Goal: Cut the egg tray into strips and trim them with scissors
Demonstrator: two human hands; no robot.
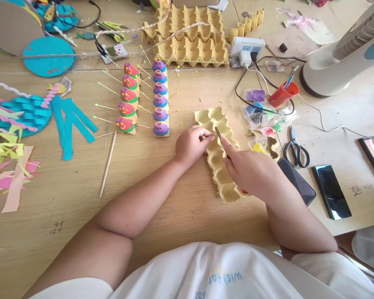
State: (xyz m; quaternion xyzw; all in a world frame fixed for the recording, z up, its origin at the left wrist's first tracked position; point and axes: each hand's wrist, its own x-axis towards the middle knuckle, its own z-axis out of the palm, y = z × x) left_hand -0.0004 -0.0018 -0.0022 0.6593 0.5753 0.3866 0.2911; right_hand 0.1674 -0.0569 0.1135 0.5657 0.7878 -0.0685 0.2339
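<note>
Wood-grain bench (156, 178) spreads under everything. Near its middle, in front of the person, lies an egg-carton strip (220, 166), its cups appearing to face up. The left hand (191, 143) has its fingertips together, pinching the strip's upper part, probably to steady it; the right hand (247, 168) is closed around a slim blade (217, 132), index finger laid along it, likely for control. Just right, clear plastic bags (257, 114) hold coloured clay-like lumps, and an orange cup (284, 95) holds a blue stick (289, 82). Farther left, a red-and-green carton strip (126, 109) and a purple-and-blue carton strip (160, 101) stand domes up, perhaps so their thin yellow-tipped sticks project freely.
</note>
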